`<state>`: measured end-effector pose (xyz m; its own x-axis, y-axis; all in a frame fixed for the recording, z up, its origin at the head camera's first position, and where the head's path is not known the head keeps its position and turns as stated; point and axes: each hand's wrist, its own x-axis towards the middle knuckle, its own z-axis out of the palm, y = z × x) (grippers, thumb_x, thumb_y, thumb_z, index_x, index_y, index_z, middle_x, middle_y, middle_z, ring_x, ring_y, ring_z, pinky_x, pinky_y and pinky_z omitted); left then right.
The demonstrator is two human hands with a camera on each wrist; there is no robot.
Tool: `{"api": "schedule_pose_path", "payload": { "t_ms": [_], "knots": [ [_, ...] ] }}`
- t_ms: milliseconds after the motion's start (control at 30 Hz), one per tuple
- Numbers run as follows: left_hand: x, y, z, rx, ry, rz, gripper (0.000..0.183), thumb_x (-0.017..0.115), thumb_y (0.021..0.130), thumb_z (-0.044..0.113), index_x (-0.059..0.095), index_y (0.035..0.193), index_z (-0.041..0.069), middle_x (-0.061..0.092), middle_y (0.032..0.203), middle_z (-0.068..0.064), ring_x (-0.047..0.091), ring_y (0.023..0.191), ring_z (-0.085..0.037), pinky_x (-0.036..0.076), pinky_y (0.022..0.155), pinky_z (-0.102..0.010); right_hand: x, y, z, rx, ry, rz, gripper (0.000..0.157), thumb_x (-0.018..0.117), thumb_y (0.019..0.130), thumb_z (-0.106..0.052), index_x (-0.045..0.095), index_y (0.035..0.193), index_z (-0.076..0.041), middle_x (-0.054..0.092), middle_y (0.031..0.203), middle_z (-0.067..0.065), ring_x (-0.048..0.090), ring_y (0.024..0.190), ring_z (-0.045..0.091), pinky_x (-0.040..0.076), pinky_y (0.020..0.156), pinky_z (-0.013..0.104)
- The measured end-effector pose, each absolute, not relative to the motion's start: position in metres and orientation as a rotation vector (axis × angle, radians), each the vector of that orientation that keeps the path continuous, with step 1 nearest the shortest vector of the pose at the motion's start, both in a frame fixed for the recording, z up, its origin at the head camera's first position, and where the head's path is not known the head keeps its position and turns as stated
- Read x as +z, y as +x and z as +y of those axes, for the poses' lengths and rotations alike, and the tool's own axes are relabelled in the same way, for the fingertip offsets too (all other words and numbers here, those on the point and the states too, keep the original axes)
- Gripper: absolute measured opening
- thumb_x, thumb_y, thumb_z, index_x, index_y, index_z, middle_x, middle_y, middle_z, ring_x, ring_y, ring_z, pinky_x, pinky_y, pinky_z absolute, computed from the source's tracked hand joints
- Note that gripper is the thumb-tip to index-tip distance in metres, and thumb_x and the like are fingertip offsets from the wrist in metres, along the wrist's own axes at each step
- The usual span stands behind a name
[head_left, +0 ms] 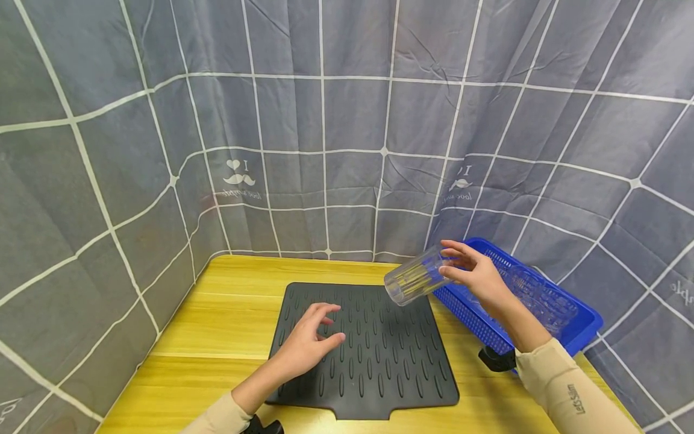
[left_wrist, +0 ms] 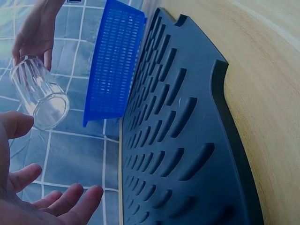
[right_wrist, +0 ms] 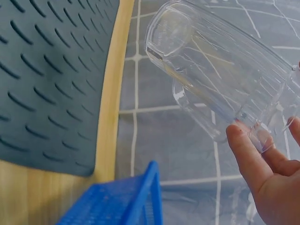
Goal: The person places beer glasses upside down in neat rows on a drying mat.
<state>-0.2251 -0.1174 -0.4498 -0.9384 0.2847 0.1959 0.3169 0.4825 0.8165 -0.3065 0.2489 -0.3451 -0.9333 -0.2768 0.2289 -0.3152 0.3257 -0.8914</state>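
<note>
Tumbler (head_left: 414, 277), clear and ribbed, hangs tilted in the air over the far right part of the mat, its base end pointing left and nearward. I have it by the other end in the right hand (head_left: 479, 280), thumb and fingers pinching the wall there; the base end is free. The left hand (head_left: 303, 346) holds nothing: thumb and fingers stand well apart, above the mat and to the near left of the vessel.

From my views I cannot tell glass from clear plastic, so I would treat it as fragile. I judge it stiff and fairly light, with a smooth wall that could slip or turn under a pinch at one end; the ribs may give some bite. My choice for a second hold would be low on the side, close to the base, with a light, even squeeze and fingers kept off the rim.

Beneath lies the dark, ridged mat (head_left: 363, 361), flat on the yellow wood-grain counter (head_left: 217, 337). To its right sits the blue basket (head_left: 588, 319), with clear things inside that I cannot sort out. Beyond, a grey curtain (head_left: 352, 120) with white lines closes off the far side.
</note>
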Motion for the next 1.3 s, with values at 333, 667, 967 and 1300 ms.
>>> {"api": "schedule_pose_path", "payload": {
  "t_ms": [333, 667, 967, 1300],
  "knots": [
    [-0.449, -0.228, -0.114, -1.476, -0.536, -2.672, 0.053, 0.068, 0.096, 0.039, 0.051, 0.144, 0.025, 0.045, 0.146, 0.0, 0.057, 0.122, -0.023, 0.054, 0.084, -0.035, -0.357, -0.299, 0.24, 1.866, 0.541, -2.474, 0.064, 0.068, 0.098, -0.02, 0.04, 0.154, -0.009, 0.047, 0.147, 0.02, 0.062, 0.108, 0.007, 0.056, 0.086, 0.028],
    [-0.449, -0.229, -0.11, -1.539, -0.506, -2.658, 0.056, 0.069, 0.096, 0.036, 0.047, 0.147, 0.025, 0.048, 0.143, -0.004, 0.058, 0.121, -0.029, 0.054, 0.082, -0.035, -0.371, -0.285, 0.229, 1.947, 0.49, -2.467, 0.059, 0.066, 0.099, -0.021, 0.043, 0.153, -0.014, 0.045, 0.15, 0.018, 0.059, 0.114, 0.008, 0.052, 0.096, 0.041],
    [-0.45, -0.229, -0.104, -1.577, -0.505, -2.634, 0.064, 0.067, 0.096, 0.043, 0.041, 0.151, 0.024, 0.048, 0.145, -0.001, 0.057, 0.121, -0.024, 0.052, 0.088, -0.041, -0.388, -0.276, 0.221, 2.129, 0.45, -2.375, 0.061, 0.063, 0.1, -0.016, 0.037, 0.155, -0.007, 0.036, 0.152, 0.021, 0.058, 0.116, 0.005, 0.053, 0.091, 0.027],
    [-0.452, -0.229, -0.099, -1.633, -0.472, -2.611, 0.071, 0.069, 0.094, 0.044, 0.036, 0.153, 0.023, 0.045, 0.149, -0.002, 0.056, 0.121, -0.024, 0.052, 0.089, -0.038, -0.403, -0.268, 0.215, 2.242, 0.418, -2.31, 0.061, 0.061, 0.099, -0.013, 0.035, 0.154, -0.004, 0.041, 0.144, 0.019, 0.059, 0.113, 0.014, 0.055, 0.086, 0.034]
  ]
}}
